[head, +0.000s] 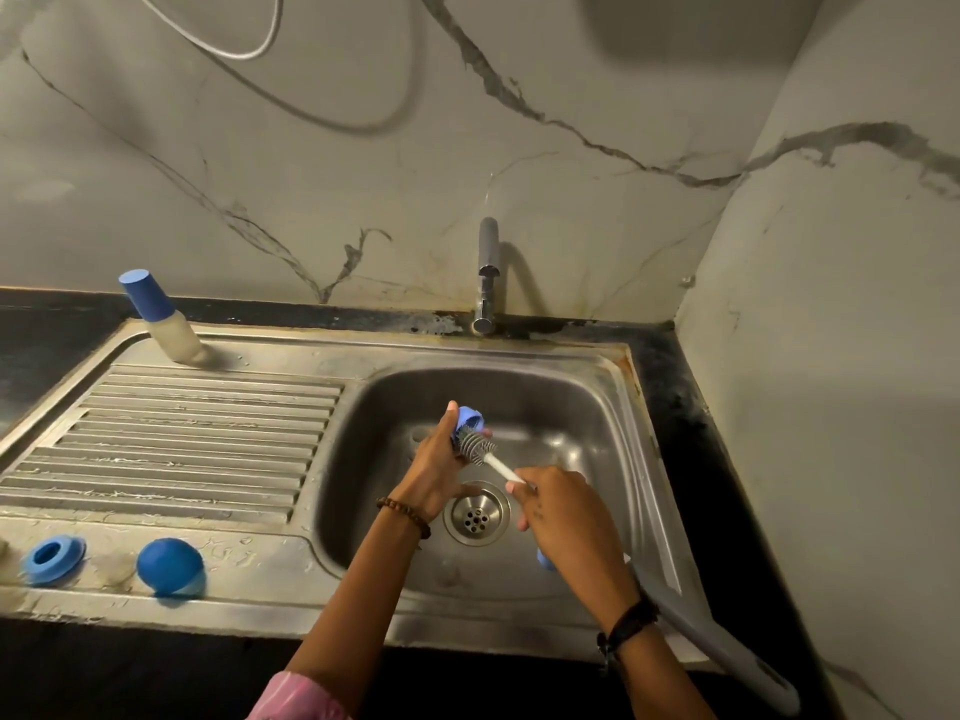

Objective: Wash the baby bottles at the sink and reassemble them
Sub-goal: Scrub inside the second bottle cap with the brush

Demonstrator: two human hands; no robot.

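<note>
Over the steel sink basin (pixel 582 407), my left hand (pixel 441 470) grips a small blue bottle part (pixel 470 419). My right hand (pixel 558 511) holds the white handle of a grey silicone brush (pixel 478 448), whose head touches the blue part. A blue tip (pixel 544 559) pokes out under my right hand. On the drainboard's front edge lie a blue screw ring (pixel 52 558) and a blue dome cap (pixel 170 566). A whitish bottle with a blue cap (pixel 163 319) stands at the drainboard's back left.
The tap (pixel 487 275) rises behind the basin; no water is visible from it. The drain (pixel 476 516) lies under my hands. A grey hose (pixel 727 652) crosses the sink's front right corner. Marble walls close the back and right side.
</note>
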